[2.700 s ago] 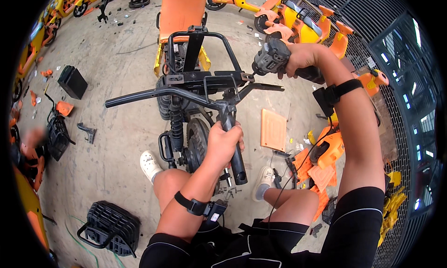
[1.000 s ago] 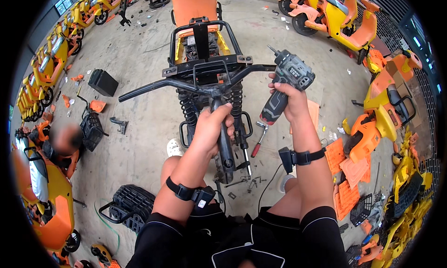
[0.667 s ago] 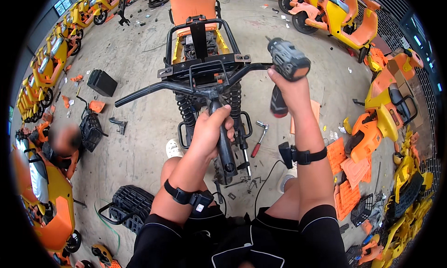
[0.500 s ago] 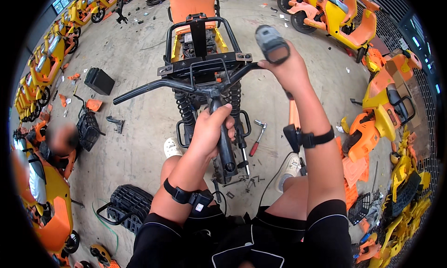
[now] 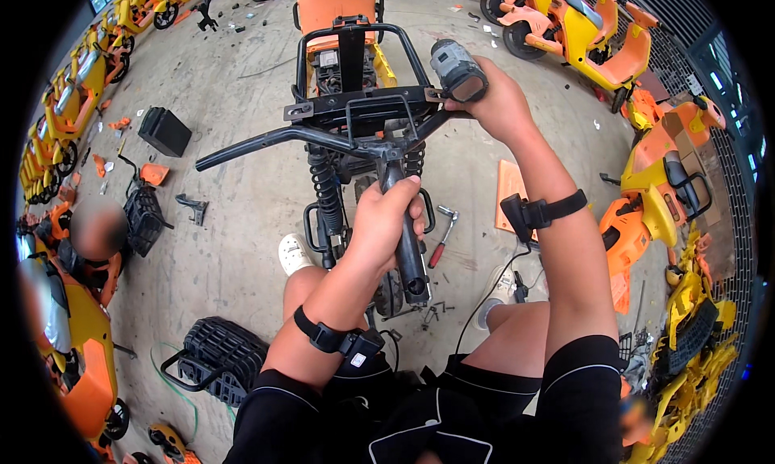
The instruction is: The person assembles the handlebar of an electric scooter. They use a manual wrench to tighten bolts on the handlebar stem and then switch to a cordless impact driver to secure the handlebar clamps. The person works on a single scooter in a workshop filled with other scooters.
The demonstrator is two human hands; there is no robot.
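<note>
- Currently, reading the clock from our left hand [image 5: 393, 222], with twelve farthest from us, we have its fingers wrapped snugly around a black tube [image 5: 410, 269], the thumb along the upper side.
- The tube runs down from the middle of a bare black handlebar [image 5: 242, 150] and ends in a round mouth between five and six o'clock, near our knees.
- Our right hand [image 5: 498, 98], at one o'clock, is closed around a grey drill [image 5: 458, 68]; its thumb shows under the tool's body, but most other fingers are hidden, so we cannot tell how they lie.
- We see the drill just beside a small metal plate [image 5: 436, 95] at the right end of a black crossbar [image 5: 337, 106]; its tip is hidden, so we cannot tell whether the two touch.
- The handlebar's left arm reaches out between nine and ten o'clock; its right arm runs up toward our right hand.
- On the floor we have a red-handled wrench [image 5: 441, 242] between three and four, an orange board [image 5: 508, 194] between two and three, and loose bolts [image 5: 436, 310] at five.
- Farther off, we find a black box [image 5: 165, 131] at ten and a black basket [image 5: 222, 355] near eight.
</note>
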